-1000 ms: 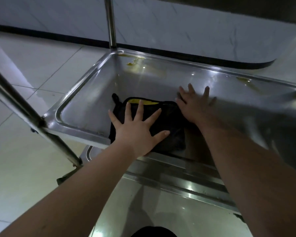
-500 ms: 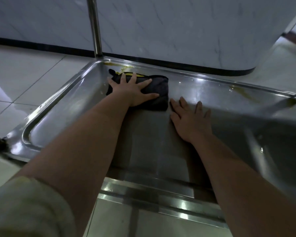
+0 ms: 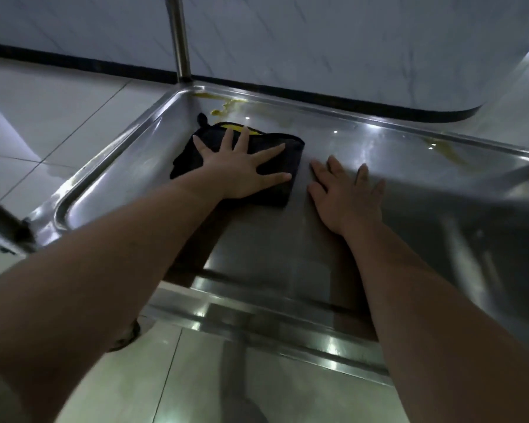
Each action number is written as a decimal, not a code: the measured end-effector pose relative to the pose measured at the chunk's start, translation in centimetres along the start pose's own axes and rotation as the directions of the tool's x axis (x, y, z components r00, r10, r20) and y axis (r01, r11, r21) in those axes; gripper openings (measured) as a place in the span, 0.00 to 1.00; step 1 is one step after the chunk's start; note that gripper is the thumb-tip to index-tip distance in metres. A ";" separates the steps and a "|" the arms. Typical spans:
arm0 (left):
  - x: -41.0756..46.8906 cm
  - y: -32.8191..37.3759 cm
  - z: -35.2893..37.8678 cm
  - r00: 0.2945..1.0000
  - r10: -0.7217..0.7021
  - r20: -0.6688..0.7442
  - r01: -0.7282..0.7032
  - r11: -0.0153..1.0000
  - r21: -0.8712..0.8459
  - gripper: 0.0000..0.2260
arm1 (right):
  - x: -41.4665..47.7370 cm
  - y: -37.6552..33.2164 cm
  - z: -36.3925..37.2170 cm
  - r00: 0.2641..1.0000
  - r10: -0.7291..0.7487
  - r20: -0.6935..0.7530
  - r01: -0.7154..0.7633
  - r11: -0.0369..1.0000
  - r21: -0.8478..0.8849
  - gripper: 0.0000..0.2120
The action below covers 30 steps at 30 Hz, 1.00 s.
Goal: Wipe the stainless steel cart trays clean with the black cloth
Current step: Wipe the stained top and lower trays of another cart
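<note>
- Black cloth lies near the far-left corner of the tray, left hand pressing it flat with fingers spread.
- Right hand rests flat on bare steel just beside it, holding nothing.
- Mid-wipe imo; the next push needs to reach the yellow smears behind the cloth.

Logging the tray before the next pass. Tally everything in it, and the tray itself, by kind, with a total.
Hands: 2, left hand, right hand
Cloth: 1
Tray: 1
Yellow stains: 2, corner stain, right stain
Total: 6
</note>
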State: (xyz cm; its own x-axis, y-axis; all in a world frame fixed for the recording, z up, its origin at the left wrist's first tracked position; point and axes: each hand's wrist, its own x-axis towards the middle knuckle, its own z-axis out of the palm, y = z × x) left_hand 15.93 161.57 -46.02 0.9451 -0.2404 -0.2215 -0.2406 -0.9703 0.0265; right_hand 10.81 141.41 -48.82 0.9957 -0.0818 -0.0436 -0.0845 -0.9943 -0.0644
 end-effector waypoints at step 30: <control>-4.1 -9.4 1.0 0.994 -0.097 -0.046 0.097 0.995 -0.015 0.36 | -0.7 -5.9 0.8 0.991 -0.130 -0.025 0.128 0.989 -0.074 0.36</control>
State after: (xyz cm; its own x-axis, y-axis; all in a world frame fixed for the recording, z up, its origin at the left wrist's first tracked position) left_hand 14.14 171.74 -46.33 0.9731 -0.1459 -0.1783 -0.1447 -0.9893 0.0199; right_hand 10.62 147.41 -49.21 0.9989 0.0462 -0.0096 0.0463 -0.9989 0.0049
